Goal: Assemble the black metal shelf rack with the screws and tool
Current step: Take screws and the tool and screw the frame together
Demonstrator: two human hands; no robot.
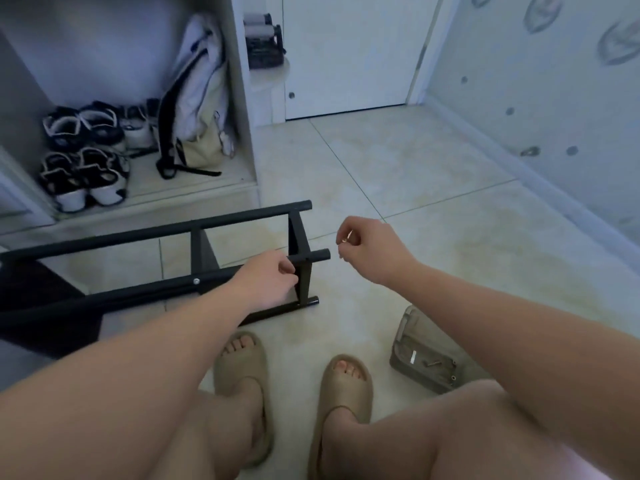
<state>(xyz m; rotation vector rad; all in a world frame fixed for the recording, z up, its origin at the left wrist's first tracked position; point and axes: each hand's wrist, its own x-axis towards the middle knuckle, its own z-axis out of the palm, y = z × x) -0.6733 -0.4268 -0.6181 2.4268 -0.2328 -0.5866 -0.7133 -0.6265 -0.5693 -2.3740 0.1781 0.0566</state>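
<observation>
The black metal shelf rack point(214, 223) lies on its side on the tiled floor, left of centre, its tube ends pointing right. My left hand point(270, 282) grips the middle tube close to the end upright bar point(303, 271). One silver screw head point(196, 281) shows on a rail. My right hand point(363, 251) hovers just right of the tube ends, fingers curled, pinching a small screw point(346, 238) between thumb and fingertips. No tool is visible in either hand.
A clear plastic tray point(424, 362) with loose screws lies on the floor at the right, by my right knee. My feet in tan slippers point(346, 382) are below the rack. A cupboard nook with shoes point(83, 154) and a bag point(201, 98) stands at the back left.
</observation>
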